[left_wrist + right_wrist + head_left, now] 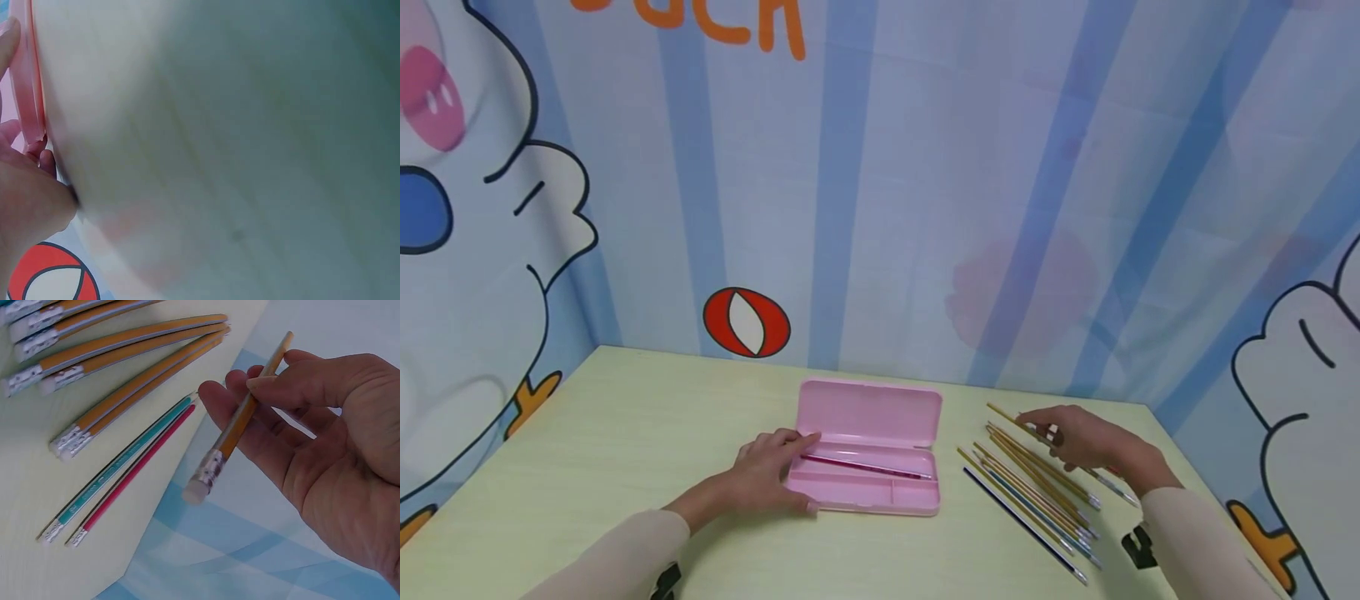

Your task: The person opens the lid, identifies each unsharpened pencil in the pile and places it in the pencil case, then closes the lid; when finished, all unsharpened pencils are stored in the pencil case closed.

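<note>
Pink case (868, 412) holds one red pencil (867, 467) (right hand (1086, 437), one yellow pencil (235, 428)).

Head view: worn at head height, facing forward and down over the table (625, 417) to the striped backdrop (910, 208); widest and farthest back, framing left hand (767, 475), right hand (1086, 437), pink case (868, 408) and pencils (1033, 492). Left wrist view: close range, turned mostly onto the tabletop, with left hand and case edge at its left margin and the printed ball (747, 322) below, all three shared with head view. Right wrist view: close range, facing right palm and pencils, both subjects shared with head view.
</note>
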Tool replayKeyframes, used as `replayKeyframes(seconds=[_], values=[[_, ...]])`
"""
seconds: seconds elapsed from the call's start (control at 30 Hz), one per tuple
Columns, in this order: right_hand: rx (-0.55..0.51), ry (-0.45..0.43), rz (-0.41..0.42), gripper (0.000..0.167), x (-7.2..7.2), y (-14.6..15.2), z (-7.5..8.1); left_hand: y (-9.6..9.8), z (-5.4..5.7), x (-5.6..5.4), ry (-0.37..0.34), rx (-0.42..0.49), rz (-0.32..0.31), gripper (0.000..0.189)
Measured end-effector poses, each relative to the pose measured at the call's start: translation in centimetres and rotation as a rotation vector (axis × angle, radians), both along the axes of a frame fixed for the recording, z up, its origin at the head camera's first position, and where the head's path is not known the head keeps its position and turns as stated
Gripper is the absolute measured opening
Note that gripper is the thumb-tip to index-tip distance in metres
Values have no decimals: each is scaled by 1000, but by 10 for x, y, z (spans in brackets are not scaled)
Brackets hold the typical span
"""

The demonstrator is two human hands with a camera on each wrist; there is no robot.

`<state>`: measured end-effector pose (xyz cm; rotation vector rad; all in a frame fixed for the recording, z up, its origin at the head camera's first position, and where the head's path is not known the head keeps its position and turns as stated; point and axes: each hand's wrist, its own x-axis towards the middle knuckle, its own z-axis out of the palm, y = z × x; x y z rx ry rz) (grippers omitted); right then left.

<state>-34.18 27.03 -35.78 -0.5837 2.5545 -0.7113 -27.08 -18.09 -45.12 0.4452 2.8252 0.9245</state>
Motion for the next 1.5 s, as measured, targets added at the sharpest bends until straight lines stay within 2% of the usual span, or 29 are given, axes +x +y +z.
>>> replayKeyframes(seconds=[0.1,0.27,0.4,0.73,0.87,1.1,1.27,1.5], values=[[20,4,31,58,2,-2,4,0,0,0,-4,-3,7,97],[32,-37,16,63,7,-8,8,1,2,1,-10,-4,12,96],[45,-24,61,66,12,-10,12,2,1,1,-14,-3,19,96],[41,-21,150,65,26,-15,16,2,1,0,-6,-14,20,96],[14,-58,146,66,30,-20,16,3,1,0,-15,-11,25,97],[27,-6,243,62,35,-32,13,3,2,2,-11,-15,26,97],[27,16,298,61,35,-43,14,2,2,2,-1,-1,1,98],[-4,29,336,58,33,-62,15,0,0,1,19,8,-23,97]])
